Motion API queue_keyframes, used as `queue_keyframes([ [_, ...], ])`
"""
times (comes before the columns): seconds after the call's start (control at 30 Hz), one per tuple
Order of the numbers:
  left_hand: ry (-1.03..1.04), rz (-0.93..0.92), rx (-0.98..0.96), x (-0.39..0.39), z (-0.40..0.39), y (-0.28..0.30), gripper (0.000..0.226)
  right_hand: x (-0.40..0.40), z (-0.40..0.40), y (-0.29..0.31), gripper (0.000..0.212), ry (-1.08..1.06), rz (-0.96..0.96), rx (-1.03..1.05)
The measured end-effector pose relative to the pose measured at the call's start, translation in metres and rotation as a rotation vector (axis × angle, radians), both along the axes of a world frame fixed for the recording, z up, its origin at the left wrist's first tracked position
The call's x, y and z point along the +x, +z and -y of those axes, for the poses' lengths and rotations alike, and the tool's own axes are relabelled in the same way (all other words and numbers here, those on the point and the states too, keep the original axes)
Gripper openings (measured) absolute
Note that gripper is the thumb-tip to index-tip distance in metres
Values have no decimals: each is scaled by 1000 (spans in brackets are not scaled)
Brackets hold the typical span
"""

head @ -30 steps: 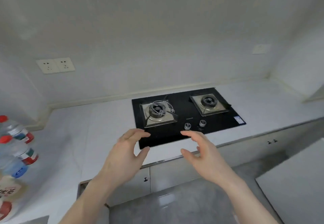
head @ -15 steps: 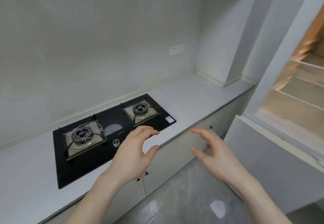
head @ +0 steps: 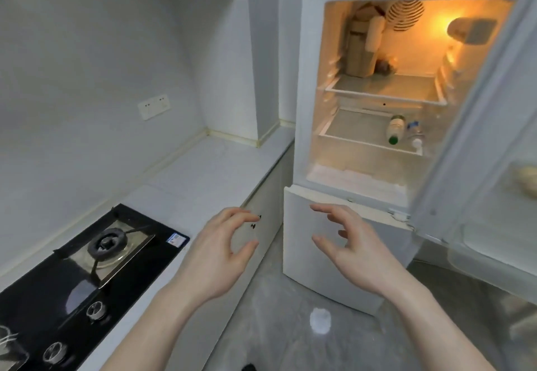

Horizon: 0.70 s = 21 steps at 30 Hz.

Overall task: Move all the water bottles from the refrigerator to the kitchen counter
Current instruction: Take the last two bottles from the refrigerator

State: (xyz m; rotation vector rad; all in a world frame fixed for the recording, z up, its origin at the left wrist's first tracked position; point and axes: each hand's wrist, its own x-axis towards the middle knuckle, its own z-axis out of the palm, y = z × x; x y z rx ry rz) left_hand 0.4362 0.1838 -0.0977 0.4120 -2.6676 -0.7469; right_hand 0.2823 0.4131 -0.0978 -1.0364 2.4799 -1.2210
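Observation:
The white refrigerator (head: 302, 86) stands open at the right, lit inside. On its lower shelf lie a green-capped bottle (head: 395, 128) and, beside it, a clear water bottle (head: 415, 135) with a white cap. The white kitchen counter (head: 215, 170) runs along the left. My left hand (head: 220, 251) and my right hand (head: 351, 245) hover empty in front of me, fingers loosely curved, below the fridge opening and well short of the bottles.
A black gas hob (head: 87, 266) is set into the counter at lower left. A brown bag or carton (head: 360, 48) stands on the fridge's top shelf. The open fridge door (head: 494, 167) is at the far right, the lower fridge door (head: 325, 248) is closed.
My view has swung right from the hob and the bottles on the counter to the open refrigerator. Both hands stayed raised and empty.

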Motion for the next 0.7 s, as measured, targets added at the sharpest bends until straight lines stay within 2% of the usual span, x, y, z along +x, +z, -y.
queue_keyframes([
  [0.2,-211,-27,-4,-94,15,-1,34,-52,-9,2,46,-177,-26,-10],
  [0.53,-383,-21,4,-205,77,2,35,-128,39,17,46,-344,-23,14],
  [0.7,-466,6,24,-252,80,-2,36,-152,46,11,45,-415,-3,36],
])
